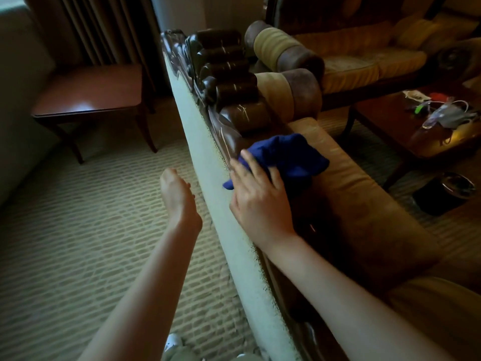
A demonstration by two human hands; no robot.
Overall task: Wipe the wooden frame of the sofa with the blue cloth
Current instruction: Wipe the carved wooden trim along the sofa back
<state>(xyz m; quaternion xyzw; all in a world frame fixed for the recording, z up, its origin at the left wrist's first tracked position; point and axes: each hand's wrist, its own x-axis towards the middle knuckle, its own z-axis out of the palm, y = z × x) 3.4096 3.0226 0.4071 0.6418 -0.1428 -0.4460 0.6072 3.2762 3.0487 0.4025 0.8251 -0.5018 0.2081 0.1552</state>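
The sofa's carved dark wooden frame [223, 126] runs along the top of its backrest, from the upper middle down toward me. A crumpled blue cloth [289, 155] lies on that frame about halfway along. My right hand [257, 199] presses on the cloth's near end with fingers spread and nearly straight, and the cloth bunches out beyond the fingertips. My left hand [179, 196] hovers over the carpet just left of the sofa's pale back panel [208, 162], fingers loosely curled, holding nothing.
A wooden side table [91, 95] stands at the left near the curtains. Bolster cushions [286, 56] lie on the sofa seat. At the right are a cluttered coffee table [390, 115], a dark bin [447, 194] and a second sofa [364, 48]. Patterned carpet [91, 217] covers the floor.
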